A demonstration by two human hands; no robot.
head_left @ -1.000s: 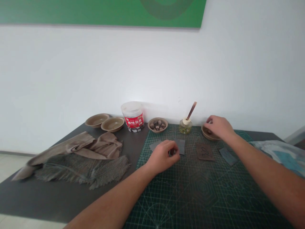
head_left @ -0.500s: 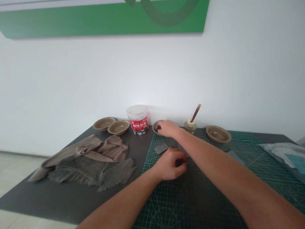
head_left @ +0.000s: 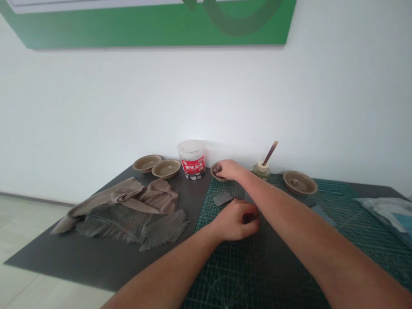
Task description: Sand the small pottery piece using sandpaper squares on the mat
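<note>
My right hand (head_left: 229,170) reaches into a small brown dish (head_left: 215,175) near the wall, its fingers pinched over the contents, which are too small to make out. Nearer to me, my left hand (head_left: 238,219) is curled above the green cutting mat (head_left: 206,257), thumb and fingers close together; anything between them is hidden. A small grey square piece (head_left: 222,198) lies on the mat just beyond my left hand.
Two brown dishes (head_left: 166,169), a clear tub with a red label (head_left: 194,165) and a reed bottle (head_left: 262,171) stand along the wall. Crumpled cloths (head_left: 128,223) lie left. Another dish (head_left: 300,183) and a plastic bag (head_left: 386,210) are right.
The view has shifted slightly, so everything appears a little farther right. My right fingers remain in the small dish, and my left hand keeps its curled pose.
</note>
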